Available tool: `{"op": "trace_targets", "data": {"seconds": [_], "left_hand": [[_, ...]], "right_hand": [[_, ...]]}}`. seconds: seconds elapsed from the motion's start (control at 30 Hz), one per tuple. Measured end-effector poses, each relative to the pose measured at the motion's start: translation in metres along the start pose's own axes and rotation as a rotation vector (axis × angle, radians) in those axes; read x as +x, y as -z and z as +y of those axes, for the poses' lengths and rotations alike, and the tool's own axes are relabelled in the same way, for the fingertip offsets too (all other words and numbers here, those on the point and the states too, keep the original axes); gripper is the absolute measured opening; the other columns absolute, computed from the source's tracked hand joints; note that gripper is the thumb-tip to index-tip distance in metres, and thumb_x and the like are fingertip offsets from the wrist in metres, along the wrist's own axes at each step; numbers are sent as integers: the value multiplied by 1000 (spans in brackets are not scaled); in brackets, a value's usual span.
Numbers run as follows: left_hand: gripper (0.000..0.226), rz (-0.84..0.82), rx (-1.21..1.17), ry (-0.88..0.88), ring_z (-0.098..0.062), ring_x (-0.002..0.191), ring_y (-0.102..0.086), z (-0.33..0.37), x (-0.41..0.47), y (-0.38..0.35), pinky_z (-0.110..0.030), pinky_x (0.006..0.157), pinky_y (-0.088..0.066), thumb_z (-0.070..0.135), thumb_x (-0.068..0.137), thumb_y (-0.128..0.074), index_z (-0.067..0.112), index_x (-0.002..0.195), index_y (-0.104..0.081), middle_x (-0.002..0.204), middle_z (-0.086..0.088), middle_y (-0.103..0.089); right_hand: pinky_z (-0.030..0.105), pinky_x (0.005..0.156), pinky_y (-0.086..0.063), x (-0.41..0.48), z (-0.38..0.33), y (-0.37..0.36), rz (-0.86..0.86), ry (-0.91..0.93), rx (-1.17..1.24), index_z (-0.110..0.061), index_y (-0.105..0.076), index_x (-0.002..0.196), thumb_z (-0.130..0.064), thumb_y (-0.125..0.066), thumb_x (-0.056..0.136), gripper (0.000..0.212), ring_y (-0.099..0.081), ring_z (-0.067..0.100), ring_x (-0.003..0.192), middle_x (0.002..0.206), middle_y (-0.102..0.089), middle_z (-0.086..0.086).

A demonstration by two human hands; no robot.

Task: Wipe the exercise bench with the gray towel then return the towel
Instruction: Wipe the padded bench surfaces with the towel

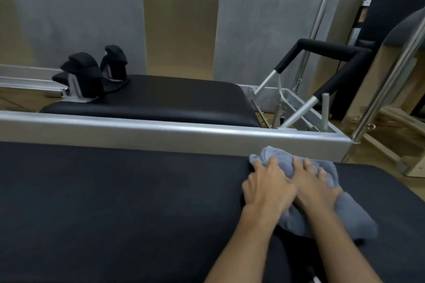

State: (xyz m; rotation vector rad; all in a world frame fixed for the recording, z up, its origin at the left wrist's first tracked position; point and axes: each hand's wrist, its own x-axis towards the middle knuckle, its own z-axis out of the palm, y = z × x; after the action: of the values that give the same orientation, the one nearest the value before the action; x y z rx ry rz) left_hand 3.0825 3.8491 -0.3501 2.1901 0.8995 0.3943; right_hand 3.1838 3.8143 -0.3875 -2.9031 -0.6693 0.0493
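Note:
The black padded exercise bench (115, 202) fills the lower half of the view. A bunched gray towel (351, 216) lies on its right part, near the far edge. My left hand (268, 187) presses down on the towel's left side with fingers spread over the cloth. My right hand (316, 185) lies beside it, fingers curled into the towel's top. Both forearms reach in from the bottom edge, and the hands touch each other.
Behind the bench stands a reformer with a silver frame rail (174, 138), a black carriage pad (165, 96), shoulder rests (85, 73) and a padded foot bar (331, 53). Wooden and metal equipment (391, 76) stands at the right by the wall.

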Motion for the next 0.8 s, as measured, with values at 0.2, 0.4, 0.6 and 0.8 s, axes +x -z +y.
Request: {"op": "trace_targets", "data": {"seconds": [0.2, 0.4, 0.6, 0.8], "left_hand": [[22, 121, -31, 26, -24, 84, -49, -79, -14, 56, -40, 75, -43, 27, 95, -35, 24, 111, -51, 116, -6, -48], [23, 246, 4, 83, -25, 88, -56, -169, -50, 141, -40, 74, -46, 26, 94, -35, 23, 105, -55, 115, -1, -51], [23, 360, 58, 132, -22, 84, -57, -280, -80, 251, -39, 69, -46, 26, 93, -37, 21, 96, -59, 103, 1, -54], [25, 460, 129, 257, -29, 100, -60, -388, -105, 360, -37, 74, -40, 29, 94, -40, 21, 107, -61, 114, 0, -56]], "right_hand": [[62, 111, -19, -43, -78, -15, -17, 172, 84, -36, -26, 149, -81, -20, 83, 80, -16, 23, 148, 162, -21, -6], [63, 111, -16, -113, -192, -41, -18, 331, 39, -35, -18, 152, -77, -17, 88, 77, -6, 23, 150, 164, -14, -6], [65, 113, -8, -190, -331, -65, -42, 458, 8, -26, -8, 157, -73, -13, 92, 80, 1, 28, 151, 166, -5, 1], [65, 112, -1, -261, -475, -86, -78, 619, 19, -22, -13, 157, -66, -15, 94, 77, 1, 32, 151, 166, -7, 5]]}}
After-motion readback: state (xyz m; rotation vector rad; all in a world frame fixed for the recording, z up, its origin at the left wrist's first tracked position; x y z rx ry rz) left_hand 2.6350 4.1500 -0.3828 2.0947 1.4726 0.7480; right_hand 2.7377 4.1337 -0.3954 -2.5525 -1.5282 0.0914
